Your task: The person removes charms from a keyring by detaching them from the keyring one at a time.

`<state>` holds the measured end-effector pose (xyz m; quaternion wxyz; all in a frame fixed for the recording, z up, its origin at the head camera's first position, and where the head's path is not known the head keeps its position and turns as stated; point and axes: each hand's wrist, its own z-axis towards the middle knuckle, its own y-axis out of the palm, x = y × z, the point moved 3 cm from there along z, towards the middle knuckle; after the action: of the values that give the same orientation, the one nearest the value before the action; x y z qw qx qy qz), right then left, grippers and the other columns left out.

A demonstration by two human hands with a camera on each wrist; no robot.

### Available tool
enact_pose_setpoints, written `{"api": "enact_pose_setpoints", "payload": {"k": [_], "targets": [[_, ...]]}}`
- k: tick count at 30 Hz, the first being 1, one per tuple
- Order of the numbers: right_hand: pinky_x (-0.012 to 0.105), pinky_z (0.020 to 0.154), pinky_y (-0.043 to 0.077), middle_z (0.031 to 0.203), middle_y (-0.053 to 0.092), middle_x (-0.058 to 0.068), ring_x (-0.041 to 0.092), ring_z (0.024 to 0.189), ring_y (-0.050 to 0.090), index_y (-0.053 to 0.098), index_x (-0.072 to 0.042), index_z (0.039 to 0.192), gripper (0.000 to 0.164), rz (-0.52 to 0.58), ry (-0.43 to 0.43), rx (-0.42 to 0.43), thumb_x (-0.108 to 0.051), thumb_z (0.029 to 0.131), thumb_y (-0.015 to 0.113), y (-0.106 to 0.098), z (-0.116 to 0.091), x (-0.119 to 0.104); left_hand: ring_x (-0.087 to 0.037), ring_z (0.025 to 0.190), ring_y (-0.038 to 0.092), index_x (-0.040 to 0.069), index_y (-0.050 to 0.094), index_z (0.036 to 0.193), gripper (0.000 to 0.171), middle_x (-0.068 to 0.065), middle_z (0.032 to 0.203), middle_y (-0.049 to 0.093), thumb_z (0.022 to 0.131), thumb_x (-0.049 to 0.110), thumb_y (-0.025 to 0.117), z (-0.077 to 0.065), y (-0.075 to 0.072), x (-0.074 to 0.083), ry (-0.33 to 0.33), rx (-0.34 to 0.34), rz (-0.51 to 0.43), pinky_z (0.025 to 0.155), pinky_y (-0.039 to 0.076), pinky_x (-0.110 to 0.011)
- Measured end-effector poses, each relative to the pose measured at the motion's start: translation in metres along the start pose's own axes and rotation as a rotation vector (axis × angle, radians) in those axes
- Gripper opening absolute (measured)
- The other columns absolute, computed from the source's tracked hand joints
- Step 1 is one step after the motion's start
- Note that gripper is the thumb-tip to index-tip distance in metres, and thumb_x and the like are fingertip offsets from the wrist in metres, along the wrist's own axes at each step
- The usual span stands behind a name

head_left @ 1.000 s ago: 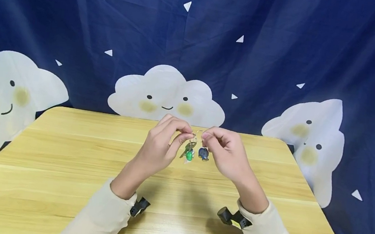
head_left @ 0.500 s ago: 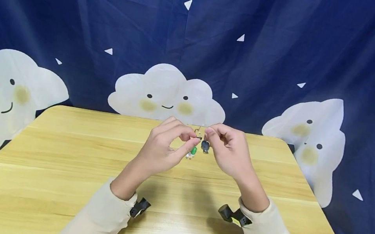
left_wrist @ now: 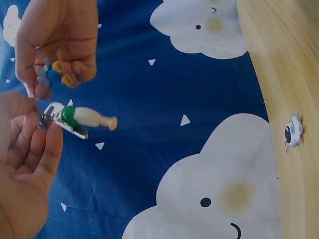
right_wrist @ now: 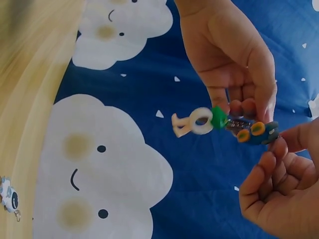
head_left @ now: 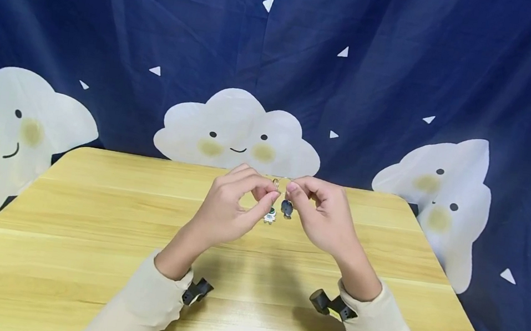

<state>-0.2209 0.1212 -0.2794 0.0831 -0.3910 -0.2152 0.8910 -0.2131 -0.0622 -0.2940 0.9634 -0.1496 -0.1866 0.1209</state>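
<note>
The head view shows less of the green charm (left_wrist: 82, 116) than before; left hand (head_left: 233, 200) pinches its metal fitting (left_wrist: 46, 119), right hand (head_left: 324, 215) a wire (head_left: 284, 178) by the blue charm (head_left: 287, 209).

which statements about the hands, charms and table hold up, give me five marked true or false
1. A white-and-blue figure lies on the table. True.
2. The green-and-white charm lies flat on the table. False: it hangs at the left hand.
3. The blue figure has orange parts. True.
4. The right hand holds nothing. False: it pinches a thin ring.
5. Both sleeves are black. False: they are cream.
</note>
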Motion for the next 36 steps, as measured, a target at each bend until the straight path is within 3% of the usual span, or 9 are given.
{"api": "enact_pose_setpoints", "payload": {"k": [12, 19, 23, 29, 32, 36], "targets": [[0.027, 0.056, 0.044, 0.063, 0.056, 0.004, 0.015, 0.059, 0.05, 0.07, -0.005, 0.081, 0.022, 0.068, -0.012, -0.032, -0.004, 0.101, 0.06, -0.001, 0.001, 0.002, -0.011, 0.079, 0.056, 0.009, 0.075, 0.091, 0.004, 0.005, 0.079, 0.066, 0.095, 0.009, 0.072, 0.003, -0.008, 0.0, 0.047, -0.076, -0.114, 0.075, 0.047, -0.028], [0.027, 0.057, 0.047, 0.062, 0.057, -0.002, 0.015, 0.06, 0.053, 0.072, -0.006, 0.082, 0.02, 0.075, -0.047, -0.02, -0.003, 0.099, 0.062, -0.003, 0.002, 0.002, -0.012, 0.08, 0.057, 0.008, 0.075, 0.092, 0.003, 0.003, 0.081, 0.068, 0.094, 0.008, 0.072, 0.005, -0.014, 0.0, 0.04, -0.081, -0.156, 0.074, 0.048, -0.027], [0.026, 0.06, 0.047, 0.063, 0.057, -0.006, 0.014, 0.062, 0.054, 0.073, -0.009, 0.083, 0.019, 0.025, -0.107, -0.004, -0.003, 0.098, 0.063, -0.004, 0.003, 0.002, -0.012, 0.081, 0.058, 0.007, 0.075, 0.091, 0.006, 0.003, 0.081, 0.068, 0.095, 0.011, 0.072, 0.006, -0.015, -0.002, 0.012, -0.08, -0.193, 0.073, 0.049, -0.028], [0.025, 0.063, 0.046, 0.07, 0.059, -0.007, 0.011, 0.066, 0.055, 0.071, -0.011, 0.081, 0.02, -0.077, -0.289, 0.037, 0.0, 0.096, 0.064, -0.006, 0.004, 0.0, -0.015, 0.083, 0.06, 0.004, 0.072, 0.094, 0.003, -0.005, 0.086, 0.068, 0.095, 0.003, 0.07, 0.003, -0.016, -0.006, -0.088, -0.056, -0.307, 0.074, 0.053, -0.028], [0.025, 0.064, 0.045, 0.072, 0.061, -0.005, 0.01, 0.068, 0.055, 0.07, -0.009, 0.082, 0.019, -0.103, -0.354, 0.05, 0.001, 0.095, 0.063, -0.006, 0.004, -0.002, -0.015, 0.083, 0.061, 0.004, 0.071, 0.094, 0.005, -0.005, 0.087, 0.068, 0.094, 0.0, 0.069, 0.003, -0.016, -0.007, -0.102, -0.023, -0.242, 0.074, 0.054, -0.027], [0.023, 0.065, 0.045, 0.072, 0.061, -0.005, 0.01, 0.069, 0.055, 0.07, -0.007, 0.082, 0.017, -0.126, -0.39, 0.052, -0.001, 0.095, 0.062, -0.006, 0.004, -0.003, -0.016, 0.081, 0.06, 0.005, 0.072, 0.091, 0.005, -0.001, 0.081, 0.067, 0.091, 0.001, 0.07, 0.004, -0.014, -0.005, -0.023, 0.01, 0.003, 0.074, 0.053, -0.028]]}}
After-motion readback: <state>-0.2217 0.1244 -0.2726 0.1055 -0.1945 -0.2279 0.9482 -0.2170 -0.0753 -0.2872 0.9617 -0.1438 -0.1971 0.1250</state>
